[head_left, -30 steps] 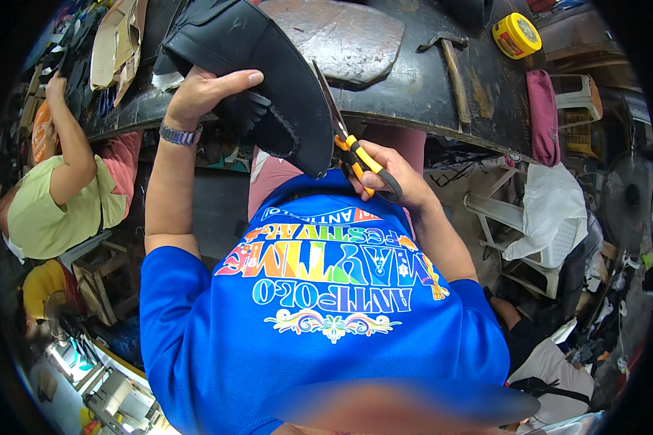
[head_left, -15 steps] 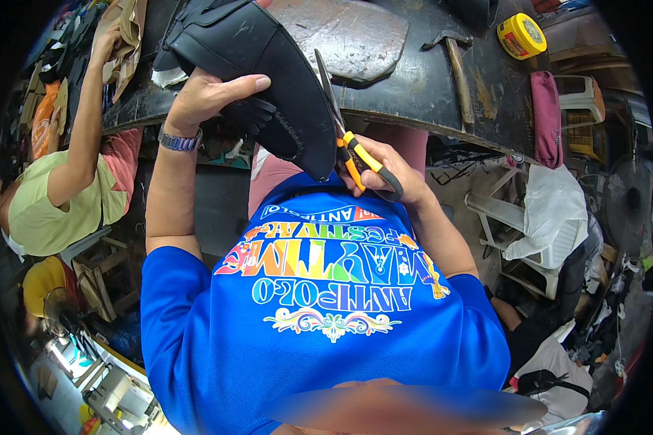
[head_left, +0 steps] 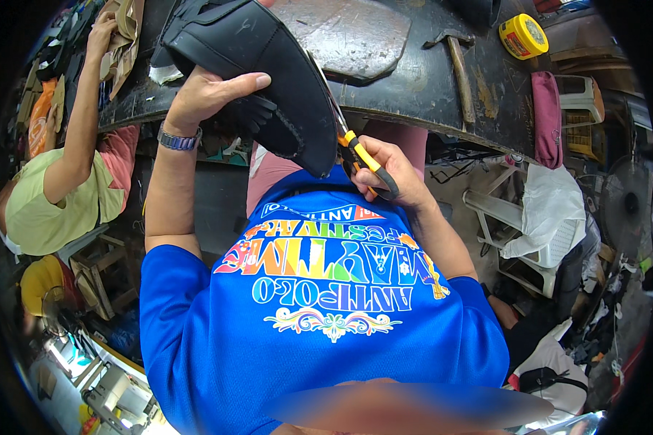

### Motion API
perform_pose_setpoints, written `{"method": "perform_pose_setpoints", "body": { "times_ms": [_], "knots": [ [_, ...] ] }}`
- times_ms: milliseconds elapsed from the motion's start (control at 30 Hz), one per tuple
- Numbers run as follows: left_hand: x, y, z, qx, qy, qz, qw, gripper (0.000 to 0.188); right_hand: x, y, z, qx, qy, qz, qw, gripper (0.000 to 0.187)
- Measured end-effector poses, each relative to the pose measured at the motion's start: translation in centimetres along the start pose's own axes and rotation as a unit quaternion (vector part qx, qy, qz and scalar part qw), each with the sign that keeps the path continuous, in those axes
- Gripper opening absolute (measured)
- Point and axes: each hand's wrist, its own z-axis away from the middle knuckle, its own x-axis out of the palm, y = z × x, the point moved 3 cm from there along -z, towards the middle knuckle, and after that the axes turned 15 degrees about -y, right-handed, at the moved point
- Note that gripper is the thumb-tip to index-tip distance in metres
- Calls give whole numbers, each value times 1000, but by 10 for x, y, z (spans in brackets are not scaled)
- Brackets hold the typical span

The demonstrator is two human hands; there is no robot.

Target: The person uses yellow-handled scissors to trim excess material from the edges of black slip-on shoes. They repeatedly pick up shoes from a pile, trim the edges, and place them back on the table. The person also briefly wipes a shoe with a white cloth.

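A black leather shoe upper [head_left: 295,90] is tilted up in front of my chest. My left hand [head_left: 214,93] is closed around its left side, with the thumb pressed flat on the leather. My right hand [head_left: 397,165] grips a pair of scissors [head_left: 363,152] with yellow and black handles. The scissor blades point up and away, lying along the upper's right edge. From this angle I cannot tell whether they touch the leather. Part of the blades is hidden behind the upper, as are most of my left fingers.
Ahead is a dark worktable [head_left: 432,94] bearing a worn flat slab [head_left: 355,36], a hammer [head_left: 461,80] and a yellow tub [head_left: 522,36]. A maroon pouch [head_left: 548,119] hangs at its right edge. A white plastic stool [head_left: 551,250] stands right; a person in a light green shirt [head_left: 58,177] sits left.
The scissor handles have drawn closer together, and the blades have moved nearer the upper's edge. The upper has barely moved. The neighbour's arm has shifted slightly.
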Motion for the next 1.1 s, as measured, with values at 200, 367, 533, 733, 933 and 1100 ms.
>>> {"method": "perform_pose_setpoints", "body": {
  "times_ms": [200,367,533,733,933,1100],
  "knots": [
    [8,6,-5,21,-7,11,1000,48,2,-4,-2,12,16,10,1000,27],
    [6,6,-1,25,-31,13,999,53,3,-4,2,33,70,26,997,26],
    [-9,4,7,206,-157,111,959,19,-35,-35,41,-89,263,239,930,13],
    [-16,1,11,242,-160,92,953,29,-113,-80,113,38,514,489,704,11],
    [-6,-1,12,208,-148,80,964,33,-150,-77,138,173,566,559,581,29],
    [-3,2,7,220,-151,92,959,18,-155,-67,137,198,570,567,561,31]
  ]
}}
